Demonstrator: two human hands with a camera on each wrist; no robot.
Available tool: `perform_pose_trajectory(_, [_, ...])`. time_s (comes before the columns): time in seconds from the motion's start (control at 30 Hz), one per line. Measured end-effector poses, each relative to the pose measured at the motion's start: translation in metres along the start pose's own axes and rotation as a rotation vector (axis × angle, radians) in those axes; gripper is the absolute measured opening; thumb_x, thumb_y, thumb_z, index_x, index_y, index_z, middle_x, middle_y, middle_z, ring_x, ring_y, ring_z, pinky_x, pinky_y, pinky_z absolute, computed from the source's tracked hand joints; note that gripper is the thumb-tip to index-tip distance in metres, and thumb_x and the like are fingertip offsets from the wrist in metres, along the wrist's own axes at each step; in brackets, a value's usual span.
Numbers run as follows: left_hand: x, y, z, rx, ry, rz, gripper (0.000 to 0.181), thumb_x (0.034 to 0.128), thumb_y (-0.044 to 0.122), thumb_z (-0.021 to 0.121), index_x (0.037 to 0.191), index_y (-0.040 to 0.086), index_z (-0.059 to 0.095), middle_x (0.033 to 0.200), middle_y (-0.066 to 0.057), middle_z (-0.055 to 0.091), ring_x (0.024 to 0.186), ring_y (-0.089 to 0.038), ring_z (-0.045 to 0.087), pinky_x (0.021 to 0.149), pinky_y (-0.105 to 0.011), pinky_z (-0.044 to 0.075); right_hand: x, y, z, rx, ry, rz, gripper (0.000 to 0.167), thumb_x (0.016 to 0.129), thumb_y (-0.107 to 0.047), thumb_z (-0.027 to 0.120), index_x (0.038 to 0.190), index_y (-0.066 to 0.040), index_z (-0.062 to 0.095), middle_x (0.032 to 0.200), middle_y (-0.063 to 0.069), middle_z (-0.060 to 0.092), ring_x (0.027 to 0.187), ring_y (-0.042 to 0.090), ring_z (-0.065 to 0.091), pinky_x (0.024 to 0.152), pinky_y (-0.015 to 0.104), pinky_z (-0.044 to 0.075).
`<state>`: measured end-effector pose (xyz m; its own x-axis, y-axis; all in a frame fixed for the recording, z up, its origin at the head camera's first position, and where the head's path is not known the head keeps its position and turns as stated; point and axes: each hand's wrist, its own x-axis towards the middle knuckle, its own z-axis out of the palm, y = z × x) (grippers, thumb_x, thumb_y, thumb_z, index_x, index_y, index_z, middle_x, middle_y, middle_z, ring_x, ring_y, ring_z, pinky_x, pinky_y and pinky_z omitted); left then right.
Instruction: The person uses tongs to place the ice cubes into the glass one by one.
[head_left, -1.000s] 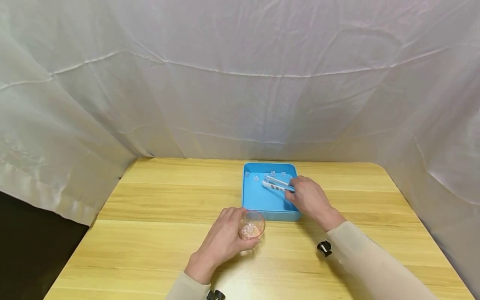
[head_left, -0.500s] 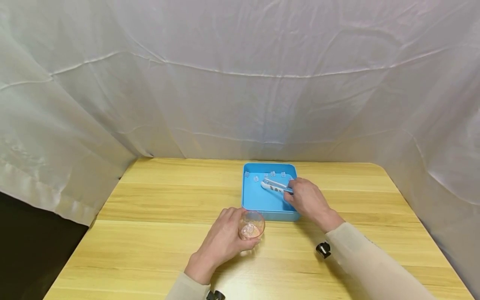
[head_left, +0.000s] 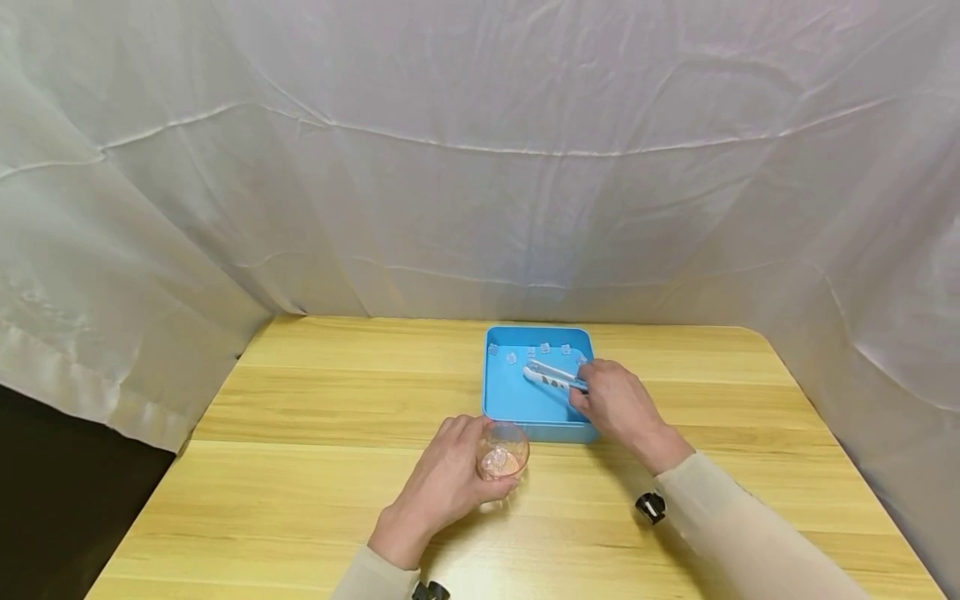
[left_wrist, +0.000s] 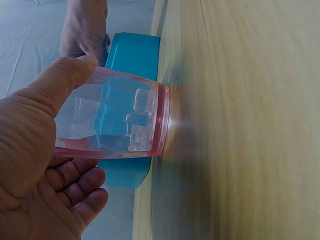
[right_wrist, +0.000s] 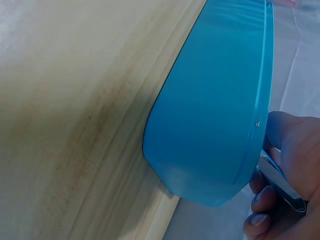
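Note:
My left hand [head_left: 444,468] grips a clear pink-tinted glass [left_wrist: 80,120], standing upright on the table in front of the blue box. Several clear cubes [left_wrist: 140,120] lie at the bottom of the glass. Over the right side of the blue box [head_left: 540,431], my right hand [head_left: 621,408] holds a pair of tongs [head_left: 551,377] by the handle end. The tongs' white tips reach down into the box, close to a row of clear cubes [head_left: 545,348] along its far side. Whether a cube sits between the tips, I cannot tell. The box wall hides them in the right wrist view.
Both the box and the glass stand on a light wooden table [head_left: 337,400]. Pale cloth [head_left: 480,208] hangs behind the table and at its sides. A dark area [head_left: 67,492] shows past the left edge. Black devices [head_left: 651,507] are worn at the wrists.
The tongs' tips have shifted slightly within the box, away from the far cubes and toward the person. My right hand moved a little with them. The left hand and glass stayed put.

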<state>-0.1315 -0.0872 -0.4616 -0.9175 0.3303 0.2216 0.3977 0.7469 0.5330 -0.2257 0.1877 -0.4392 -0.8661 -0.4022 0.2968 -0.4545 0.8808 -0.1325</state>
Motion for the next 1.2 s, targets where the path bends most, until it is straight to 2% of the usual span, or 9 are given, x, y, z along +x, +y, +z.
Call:
perform_pose_trajectory(0.23, [0.001,0.0,0.0,-0.002,0.004,0.001,0.077,0.0773,0.045,0.092,0.136,0.006,0.062,0.123,-0.004,0.068,0.116,-0.019,0.058,0.101,-0.039,0.054,-0.004,0.0,-0.002,-0.01,0.04,-0.042,0.021,0.09,-0.013,0.073,0.076,-0.008,0.058,0.068,0.0,0.045,0.062,0.015,0.041,0.054,0.025,0.037])
perform_pose_trajectory(0.53, [0.001,0.0,-0.001,-0.007,-0.015,-0.012,0.078,0.0787,0.048,0.091,0.138,0.008,0.061,0.126,-0.003,0.067,0.119,-0.019,0.058,0.103,-0.039,0.054,-0.013,-0.007,-0.016,0.057,0.06,-0.011,0.023,0.092,-0.013,0.07,0.074,-0.01,0.057,0.066,-0.001,0.043,0.061,0.014,0.039,0.053,0.024,0.033])
perform_pose_trajectory(0.67, [0.002,0.001,-0.001,-0.009,-0.015,-0.015,0.078,0.0788,0.049,0.09,0.138,0.008,0.061,0.127,-0.003,0.067,0.119,-0.019,0.058,0.103,-0.039,0.054,-0.022,-0.012,-0.026,0.118,0.062,0.024,0.018,0.093,-0.015,0.07,0.077,-0.009,0.062,0.069,-0.002,0.047,0.062,0.012,0.04,0.053,0.024,0.035])
perform_pose_trajectory(0.83, [0.002,0.001,0.0,-0.005,-0.004,0.0,0.076,0.0782,0.046,0.092,0.136,0.007,0.062,0.125,-0.005,0.068,0.118,-0.02,0.059,0.102,-0.04,0.054,-0.035,-0.02,-0.042,0.189,0.056,0.068,0.01,0.094,-0.016,0.073,0.09,-0.008,0.073,0.077,-0.003,0.057,0.068,0.011,0.046,0.059,0.026,0.043])
perform_pose_trajectory(1.0, [0.002,0.001,-0.001,0.004,-0.004,0.008,0.075,0.0784,0.045,0.092,0.135,0.006,0.062,0.124,-0.005,0.068,0.117,-0.02,0.058,0.101,-0.039,0.055,-0.048,-0.03,-0.06,0.226,0.059,0.058,0.008,0.095,-0.017,0.075,0.097,-0.009,0.076,0.08,-0.006,0.06,0.07,0.009,0.047,0.063,0.029,0.045])
perform_pose_trajectory(1.2, [0.003,0.002,-0.002,0.007,-0.008,0.013,0.074,0.0791,0.044,0.091,0.135,0.005,0.062,0.124,-0.006,0.068,0.117,-0.021,0.059,0.102,-0.04,0.054,-0.066,-0.041,-0.071,0.24,0.066,0.022,0.003,0.093,-0.017,0.077,0.093,-0.014,0.075,0.081,-0.011,0.059,0.07,0.004,0.047,0.061,0.024,0.046])
